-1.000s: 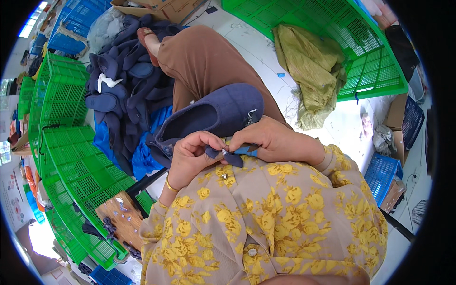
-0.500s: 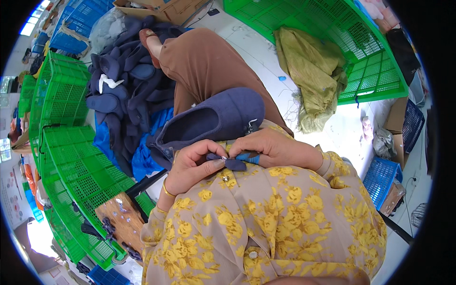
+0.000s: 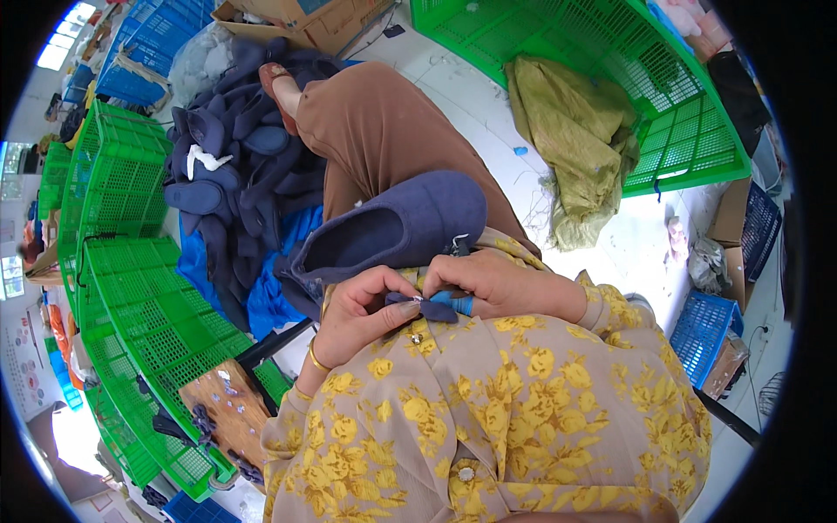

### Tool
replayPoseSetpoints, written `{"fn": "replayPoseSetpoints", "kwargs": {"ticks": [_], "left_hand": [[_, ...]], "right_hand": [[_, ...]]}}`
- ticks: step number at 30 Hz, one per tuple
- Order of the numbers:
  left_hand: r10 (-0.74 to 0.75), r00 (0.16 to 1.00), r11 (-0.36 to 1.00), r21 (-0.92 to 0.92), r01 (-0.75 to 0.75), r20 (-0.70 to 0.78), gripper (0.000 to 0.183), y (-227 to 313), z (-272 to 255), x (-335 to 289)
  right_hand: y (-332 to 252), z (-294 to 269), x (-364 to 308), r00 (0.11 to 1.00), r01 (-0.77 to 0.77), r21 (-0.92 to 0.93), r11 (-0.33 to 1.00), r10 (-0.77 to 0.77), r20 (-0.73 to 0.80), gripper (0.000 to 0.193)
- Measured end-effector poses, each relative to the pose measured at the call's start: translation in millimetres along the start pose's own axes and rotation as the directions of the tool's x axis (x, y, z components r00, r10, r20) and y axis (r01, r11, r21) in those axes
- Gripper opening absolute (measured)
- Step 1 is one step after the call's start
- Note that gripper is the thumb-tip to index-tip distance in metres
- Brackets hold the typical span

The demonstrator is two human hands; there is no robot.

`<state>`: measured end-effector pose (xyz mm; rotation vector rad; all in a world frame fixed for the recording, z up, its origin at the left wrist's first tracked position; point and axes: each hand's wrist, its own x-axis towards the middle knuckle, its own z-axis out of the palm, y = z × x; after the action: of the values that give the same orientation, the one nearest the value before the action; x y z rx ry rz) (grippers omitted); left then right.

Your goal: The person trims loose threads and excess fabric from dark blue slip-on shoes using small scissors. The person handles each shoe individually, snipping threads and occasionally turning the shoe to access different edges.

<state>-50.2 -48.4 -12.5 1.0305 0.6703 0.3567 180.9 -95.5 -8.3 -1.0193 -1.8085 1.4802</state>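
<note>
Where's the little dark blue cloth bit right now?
In the head view, the small dark blue cloth piece is near the middle, at the fingertips of the left hand and right hand, just below the big slipper.

The slipper (image 3: 436, 213) was navy, as was the small fabric piece (image 3: 438, 312) just below it. Also below the slipper, the blouse (image 3: 558, 392) carried yellow and ochre flowers on beige; above the slipper, the trousers (image 3: 401, 122) were plain brown. Left of the slipper, navy shoes (image 3: 235, 170) met bright blue sheeting (image 3: 272, 309), with green crates (image 3: 153, 305) beyond; to the slipper's upper right showed an olive sack (image 3: 575, 139).
</note>
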Motion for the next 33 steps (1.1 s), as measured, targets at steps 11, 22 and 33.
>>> {"fn": "replayPoseSetpoints", "kwargs": {"ticks": [11,22,33], "left_hand": [[-0.034,0.989,0.993,-0.120,0.017,-0.144,0.008,-2,4,3],[0.019,0.979,0.996,-0.086,-0.037,-0.202,0.009,3,13,6],[-0.021,0.985,0.988,-0.153,-0.005,-0.171,0.010,-9,13,8]], "right_hand": [[2,0,4,0.982,-0.019,0.063,0.998,0.030,-0.185,0.019],[-7,-3,13,0.916,0.174,-0.468,0.866,-0.317,-0.246,0.026],[1,8,16,0.848,0.207,-0.528,0.824,-0.420,-0.323,0.033]]}}
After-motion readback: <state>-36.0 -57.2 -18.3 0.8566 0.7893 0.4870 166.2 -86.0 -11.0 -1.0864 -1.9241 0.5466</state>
